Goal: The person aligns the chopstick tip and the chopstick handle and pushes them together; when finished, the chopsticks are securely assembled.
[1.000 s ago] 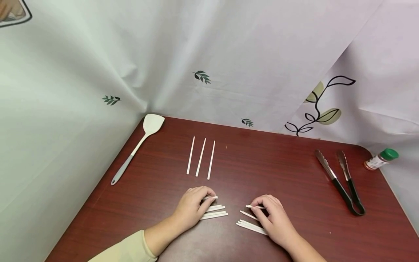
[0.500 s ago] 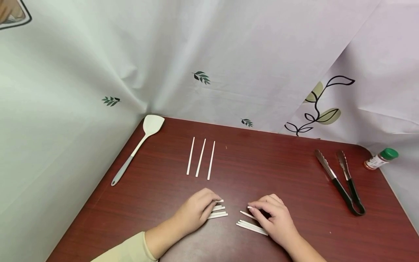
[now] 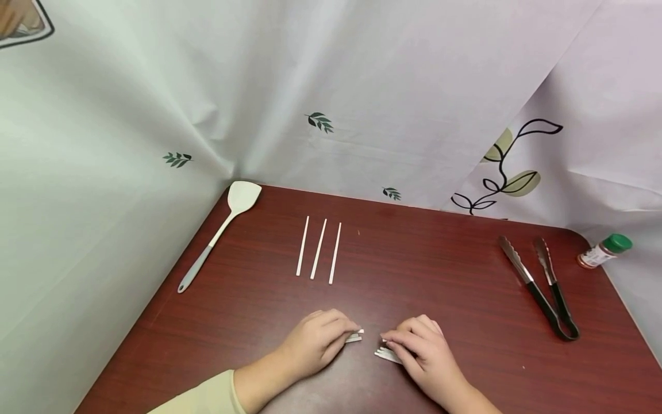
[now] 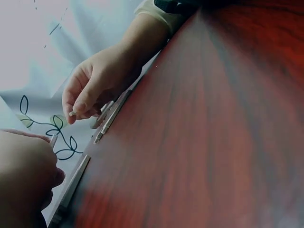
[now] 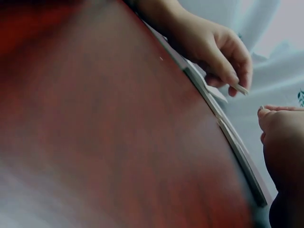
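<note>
Near the front of the table, my left hand (image 3: 318,342) pinches a white chopstick (image 3: 361,331) between thumb and fingers; only its end shows. Below that hand lie several white chopsticks (image 3: 354,339), mostly covered by it. Opposite, my right hand (image 3: 426,353) pinches another chopstick, its tip (image 5: 261,108) poking out past the fingers in the right wrist view. Beside and partly under this hand, several more chopsticks (image 3: 388,355) lie together on the table. A small gap separates the two hands. Farther back, three chopsticks (image 3: 318,249) lie apart, roughly parallel, pointing away from me.
A white spatula (image 3: 219,233) with a grey handle lies along the table's left edge. At the right are metal tongs (image 3: 540,287) with black handles, spread apart, and a green-capped spice jar (image 3: 604,251). White patterned cloth (image 3: 362,103) hangs behind the dark red table (image 3: 439,259).
My left hand has moved right and closer to me with its chopstick, now over the left group. My right hand has shifted left and closer to me, covering more of the right group.
</note>
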### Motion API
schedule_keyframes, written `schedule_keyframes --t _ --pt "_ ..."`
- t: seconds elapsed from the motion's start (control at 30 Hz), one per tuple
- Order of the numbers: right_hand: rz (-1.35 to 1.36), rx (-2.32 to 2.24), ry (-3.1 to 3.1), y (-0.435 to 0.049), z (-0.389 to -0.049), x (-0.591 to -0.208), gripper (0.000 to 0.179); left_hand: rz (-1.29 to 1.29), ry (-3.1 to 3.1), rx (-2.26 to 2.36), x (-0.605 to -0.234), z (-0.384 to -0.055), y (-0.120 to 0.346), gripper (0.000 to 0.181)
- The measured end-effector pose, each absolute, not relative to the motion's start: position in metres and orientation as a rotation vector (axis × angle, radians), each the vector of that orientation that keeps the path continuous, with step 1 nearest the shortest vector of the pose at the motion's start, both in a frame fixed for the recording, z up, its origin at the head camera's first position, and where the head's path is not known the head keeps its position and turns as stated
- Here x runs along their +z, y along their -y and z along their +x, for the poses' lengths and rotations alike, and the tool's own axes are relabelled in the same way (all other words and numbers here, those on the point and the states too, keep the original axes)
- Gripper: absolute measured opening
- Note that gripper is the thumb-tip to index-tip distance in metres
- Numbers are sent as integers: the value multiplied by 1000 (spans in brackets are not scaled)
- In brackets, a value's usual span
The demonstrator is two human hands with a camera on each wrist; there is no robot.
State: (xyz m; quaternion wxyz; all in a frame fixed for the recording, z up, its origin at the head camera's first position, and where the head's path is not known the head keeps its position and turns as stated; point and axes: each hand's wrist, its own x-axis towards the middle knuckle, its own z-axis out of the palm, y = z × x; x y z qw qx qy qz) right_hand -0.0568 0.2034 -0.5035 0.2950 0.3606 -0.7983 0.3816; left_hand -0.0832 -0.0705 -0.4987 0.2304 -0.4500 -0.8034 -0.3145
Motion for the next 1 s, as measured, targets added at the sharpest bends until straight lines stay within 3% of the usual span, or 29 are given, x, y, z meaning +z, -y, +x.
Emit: schedule_keyframes --t 0.37,1.0 --pt "1071 949 2051 -194 -50 -499 20 -1371 2139 -965 -498 -79 65 23" --pt "1075 945 2073 -196 -48 -504 23 -1455 2080 -1035 -501 -74 61 23"
